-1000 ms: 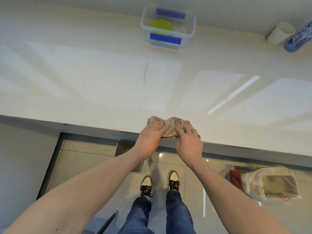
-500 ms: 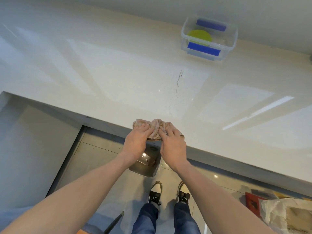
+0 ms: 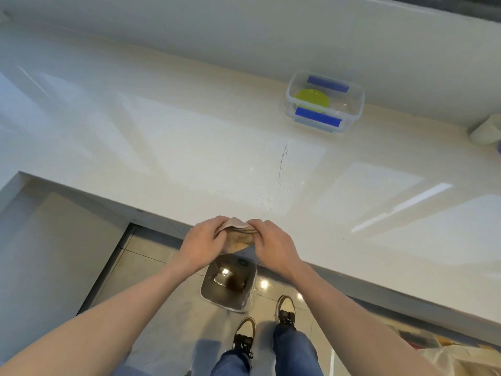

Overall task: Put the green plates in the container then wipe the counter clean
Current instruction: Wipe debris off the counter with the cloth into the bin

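Observation:
A green plate (image 3: 312, 97) lies inside a clear plastic container (image 3: 355, 109) with blue clips, at the back of the pale counter (image 3: 168, 137). My left hand (image 3: 202, 244) and my right hand (image 3: 273, 244) both grip a bunched beige cloth (image 3: 238, 234) at the counter's front edge. The cloth hangs just past the edge, above a metal bin (image 3: 229, 290) on the floor. A thin dark streak (image 3: 283, 161) marks the counter between the cloth and the container.
A white cup (image 3: 485, 131) lies at the far right against the wall. The counter's left end steps down at a corner (image 3: 20, 173). My shoes (image 3: 284, 310) stand by the bin. A plastic bag (image 3: 461, 356) sits on the floor at the lower right.
Both hands have pulled the cloth off the counter's front edge and over the bin. The view has swung left, so the container now appears further right.

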